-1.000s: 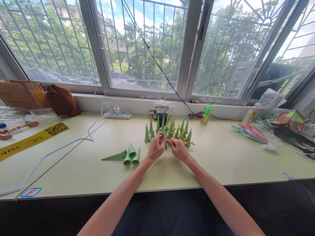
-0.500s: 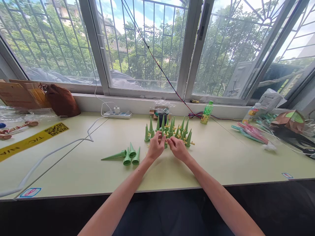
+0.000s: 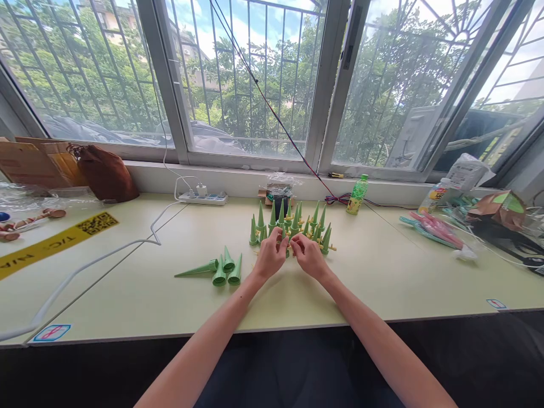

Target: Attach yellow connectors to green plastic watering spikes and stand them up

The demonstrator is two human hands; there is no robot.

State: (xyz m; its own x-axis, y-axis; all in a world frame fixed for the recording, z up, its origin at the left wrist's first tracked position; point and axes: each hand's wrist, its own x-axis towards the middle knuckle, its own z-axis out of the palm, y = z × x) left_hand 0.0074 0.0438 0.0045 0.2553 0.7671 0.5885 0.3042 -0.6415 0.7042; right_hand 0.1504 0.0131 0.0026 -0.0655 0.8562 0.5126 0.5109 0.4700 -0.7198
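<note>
My left hand and my right hand meet at the front of a cluster of upright green cones with small yellow pegs, on a pale green table. Both hands have their fingers pinched together around a green cone piece between them. What the fingertips hold beyond that is too small to make out. To the left lie three or so loose green cones, one long and on its side.
A power strip and white cable lie at the back left, a brown bag further left. A green bottle stands behind the cluster. Pink and teal items and bags crowd the right end.
Both hands have barely shifted; the fingers moved slightly up and closer together over the cone piece.
</note>
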